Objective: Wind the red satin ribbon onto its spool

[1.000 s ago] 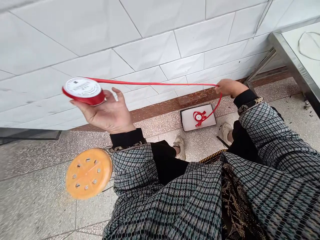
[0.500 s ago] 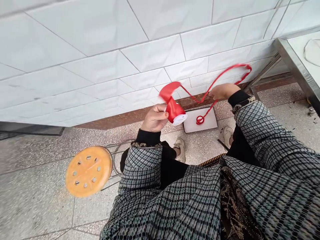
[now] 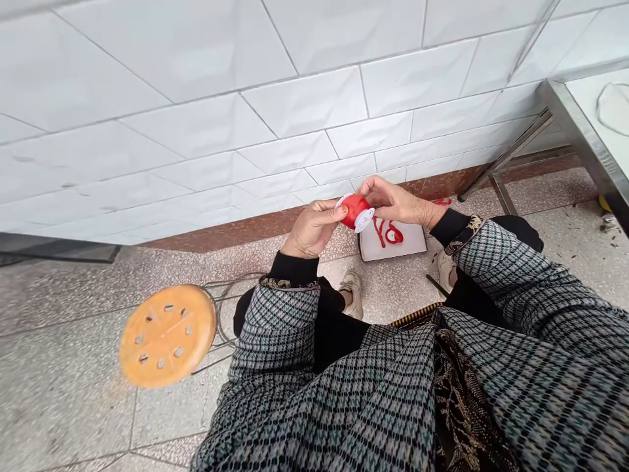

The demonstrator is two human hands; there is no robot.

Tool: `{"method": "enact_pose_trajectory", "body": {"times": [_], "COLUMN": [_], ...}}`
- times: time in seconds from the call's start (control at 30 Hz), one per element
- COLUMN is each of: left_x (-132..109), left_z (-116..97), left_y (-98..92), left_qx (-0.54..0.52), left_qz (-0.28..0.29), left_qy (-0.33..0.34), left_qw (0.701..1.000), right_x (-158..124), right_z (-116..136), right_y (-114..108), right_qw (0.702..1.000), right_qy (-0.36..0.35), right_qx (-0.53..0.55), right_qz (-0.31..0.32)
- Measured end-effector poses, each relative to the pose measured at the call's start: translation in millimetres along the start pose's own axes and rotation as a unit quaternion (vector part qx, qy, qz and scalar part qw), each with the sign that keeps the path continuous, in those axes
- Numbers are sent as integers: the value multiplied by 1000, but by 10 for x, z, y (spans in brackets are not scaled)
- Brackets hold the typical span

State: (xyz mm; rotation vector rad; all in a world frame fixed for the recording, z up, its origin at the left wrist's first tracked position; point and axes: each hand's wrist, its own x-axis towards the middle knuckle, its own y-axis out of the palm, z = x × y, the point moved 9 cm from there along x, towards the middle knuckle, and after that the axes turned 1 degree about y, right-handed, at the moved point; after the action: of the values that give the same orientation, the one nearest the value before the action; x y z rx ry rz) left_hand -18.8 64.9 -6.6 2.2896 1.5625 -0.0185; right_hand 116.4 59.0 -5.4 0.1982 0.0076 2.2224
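The wall (image 3: 314,72) is faced with glossy white rectangular tiles, gently rippled, above a polished reddish-brown stone skirting (image 3: 211,239). The floor (image 3: 73,406) is pale speckled stone, cut into slabs. At the right, a table (image 3: 570,111) has a shiny metal frame and a light top; a thin pale cord lies in a loop near the tabletop's left edge. The person's woven checked coat (image 3: 383,387) has black cuffs at the wrists. On the left stands a round orange stool (image 3: 166,335) with a ring of small holes in its smooth seat and thin wire-like legs. A shallow white box (image 3: 413,240) with dark sides lies between the person's pale shoes.

The left hand (image 3: 312,229) has a narrow, closed grip on a spool (image 3: 354,213), its thumb pressed on the red winding. The right hand (image 3: 396,202) is curled at the spool's other side with fingers close together, touching it or nearly so; whether it pinches anything cannot be told. The spool, satiny red between two white round discs, is tilted and held up above the box, covering its back left corner in this view. Inside the box, near its middle, sits a small red coil (image 3: 388,235) with a pale centre, a flat red ribbon strip (image 3: 379,231) just to its left.
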Motion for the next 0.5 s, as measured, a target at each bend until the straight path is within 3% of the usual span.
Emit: {"method": "enact_pose_trajectory", "body": {"times": [0.13,0.2,0.33,0.5], "left_x": [23,21,9,17], "left_z": [0,-4,41,122], "left_y": [-33,-47,-47,17], "left_qx": [-12,-12,4,1], "left_qz": [-8,-10,-3,28], "left_qy": [4,6,-20,-54], "left_qw": [1000,1000,1000,998], "right_x": [6,-8,-38,-64], "right_z": [22,155,448,485], "right_y": [-160,-233,-323,-329], "right_qw": [989,981,954,924], "right_qy": [-39,-65,-144,-183], "right_qx": [-85,-131,-246,-333], "right_qz": [-111,-128,-95,-38]}}
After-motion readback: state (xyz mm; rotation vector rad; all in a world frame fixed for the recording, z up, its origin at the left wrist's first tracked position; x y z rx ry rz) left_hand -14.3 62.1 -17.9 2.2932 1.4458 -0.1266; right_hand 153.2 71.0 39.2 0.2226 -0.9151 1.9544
